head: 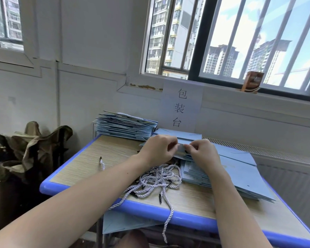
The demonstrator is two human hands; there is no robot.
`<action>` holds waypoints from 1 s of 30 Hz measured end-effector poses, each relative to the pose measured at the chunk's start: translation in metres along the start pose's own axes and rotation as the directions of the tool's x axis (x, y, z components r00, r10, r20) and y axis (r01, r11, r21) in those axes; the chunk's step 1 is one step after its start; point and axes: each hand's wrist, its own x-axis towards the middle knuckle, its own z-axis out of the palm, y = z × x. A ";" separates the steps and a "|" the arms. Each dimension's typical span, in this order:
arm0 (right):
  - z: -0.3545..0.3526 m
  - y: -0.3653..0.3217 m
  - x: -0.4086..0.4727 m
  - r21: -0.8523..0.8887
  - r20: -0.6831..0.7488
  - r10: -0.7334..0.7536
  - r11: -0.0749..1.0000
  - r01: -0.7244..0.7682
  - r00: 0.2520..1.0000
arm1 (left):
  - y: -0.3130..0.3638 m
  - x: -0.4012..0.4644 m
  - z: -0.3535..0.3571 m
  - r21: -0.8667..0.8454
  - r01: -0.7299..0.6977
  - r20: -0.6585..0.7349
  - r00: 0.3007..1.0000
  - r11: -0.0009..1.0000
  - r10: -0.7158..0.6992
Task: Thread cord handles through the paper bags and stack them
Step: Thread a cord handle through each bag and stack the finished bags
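A blue-rimmed table (64, 187) carries a slanted pile of flat blue bags (240, 178) along its right edge and a stack of finished bags (125, 127) at its far left corner. A tangle of white cords (157, 179) lies near the front edge. Mid-table, the left hand (157, 149) and right hand (204, 154) both pinch the top edge of one blue bag (182, 149), with a black cord tip (186, 151) at the right fingertips.

Bright daylight enters through the barred window (240, 42) at upper right, and the sky there is nearly blown out. The wall (88, 77) and desk (89, 161) are evenly lit, with soft, faint shadows. Wide-angle distortion bends the edges and stretches the forearms. The hands (183, 151) look slightly motion-blurred; the left corner is dim.
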 end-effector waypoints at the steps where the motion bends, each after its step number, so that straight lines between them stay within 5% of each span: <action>1: 0.000 -0.001 0.000 -0.005 -0.004 0.004 1.000 -0.004 1.000 | -0.001 0.000 0.001 0.005 0.002 0.014 1.000 1.000 -0.002; 25: -0.005 -0.010 -0.001 0.267 0.124 -0.037 0.964 0.002 0.992 | 0.006 -0.003 -0.001 0.050 -0.101 0.017 0.995 0.994 0.101; 30: -0.002 -0.008 0.001 0.290 0.118 -0.024 0.957 -0.011 0.993 | 0.006 -0.001 0.005 -0.097 -0.145 0.040 0.988 0.985 0.149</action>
